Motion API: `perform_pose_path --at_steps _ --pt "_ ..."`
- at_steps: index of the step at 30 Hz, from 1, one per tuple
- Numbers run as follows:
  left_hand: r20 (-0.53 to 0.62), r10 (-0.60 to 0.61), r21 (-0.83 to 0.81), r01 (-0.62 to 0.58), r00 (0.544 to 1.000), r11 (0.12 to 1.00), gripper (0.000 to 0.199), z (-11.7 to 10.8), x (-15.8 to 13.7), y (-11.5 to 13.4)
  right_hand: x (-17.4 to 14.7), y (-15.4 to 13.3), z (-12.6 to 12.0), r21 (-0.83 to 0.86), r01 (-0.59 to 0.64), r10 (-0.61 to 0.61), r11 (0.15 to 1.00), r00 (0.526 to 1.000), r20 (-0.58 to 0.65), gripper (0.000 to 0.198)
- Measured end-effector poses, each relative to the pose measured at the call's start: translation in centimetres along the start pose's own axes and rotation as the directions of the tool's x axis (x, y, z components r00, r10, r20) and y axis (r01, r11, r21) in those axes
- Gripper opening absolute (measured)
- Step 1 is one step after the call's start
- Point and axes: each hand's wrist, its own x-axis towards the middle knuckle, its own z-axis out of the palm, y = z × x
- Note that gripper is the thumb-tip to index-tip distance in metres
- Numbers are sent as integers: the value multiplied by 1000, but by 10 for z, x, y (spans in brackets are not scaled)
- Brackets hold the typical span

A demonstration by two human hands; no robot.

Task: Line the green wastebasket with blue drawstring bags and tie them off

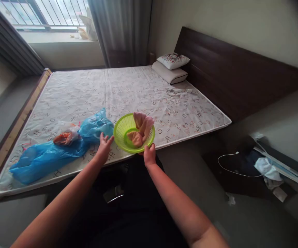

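A lime-green plastic basket (pixel 120 137) is held by its near rim in my right hand (pixel 149 155), just over the mattress's front edge. Inside it a pinkish cloth (pixel 145 125) lies bunched, one part draped up over the right rim. My left hand (pixel 105 148) is off the basket's left side with its fingers spread, close to a crumpled blue plastic bag (pixel 94 125). Another stretch of blue plastic (pixel 45 160) spreads to the left. Between them rests a clear bag with something orange-red (pixel 63 138) in it.
The mattress (pixel 87 89) carries two stacked pillows (pixel 173 62) by the dark headboard (pixel 229 65), with a white cable nearby. At right, a low dark surface holds a white cord and crumpled white cloth (pixel 268 168). A wooden bed rail (pixel 32 100) runs along the left.
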Motion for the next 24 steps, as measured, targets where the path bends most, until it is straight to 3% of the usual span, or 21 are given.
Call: perform_pose_path --at_steps 2,4,6,9,10,13,14,16,18,19,20,22,24 --pt "39 -164 -98 167 986 981 97 -5 -33 -19 -25 8 6 15 -103 99 995 980 174 33" --pt "4 -264 -202 260 964 944 80 -18 -59 -38 -42 11 5 -21 -157 156 987 935 318 43" --pt "-46 -335 -297 307 941 904 67 -33 -77 -56 -43 4 -1 -63 -110 125 992 937 327 48" --pt "-59 -366 -389 317 929 865 62 -46 -95 -75 -13 -24 -5 -80 -45 67 996 954 292 57" --pt "-53 -350 -404 300 935 864 64 -48 -98 -80 0 -37 -1 -67 -43 65 997 931 360 60" --pt "-57 -277 -425 228 959 876 69 -46 -103 -90 27 -72 22 -4 6 -2 1000 785 620 64" --pt "-62 -266 -432 214 962 876 70 -44 -103 -92 30 -81 30 -10 51 -33 999 765 643 63" --pt "-56 -274 -455 220 960 863 70 -42 -102 -95 25 -95 44 -85 200 -118 976 814 569 54" --pt "-40 -274 -486 221 961 845 72 -42 -99 -96 10 -104 50 -184 408 -302 894 853 427 43" --pt "-44 -253 -502 198 967 842 74 -43 -98 -96 0 -108 51 -218 525 -425 823 823 377 40" --pt "-54 -216 -519 158 975 840 77 -44 -96 -95 -11 -112 50 -232 642 -551 731 756 353 39" --pt "-76 -128 -552 65 989 832 85 -46 -92 -95 -32 -119 47 -209 824 -725 527 564 396 37" --pt "-91 -85 -564 19 992 825 91 -47 -88 -95 -48 -126 45 -149 916 -696 372 382 608 31"
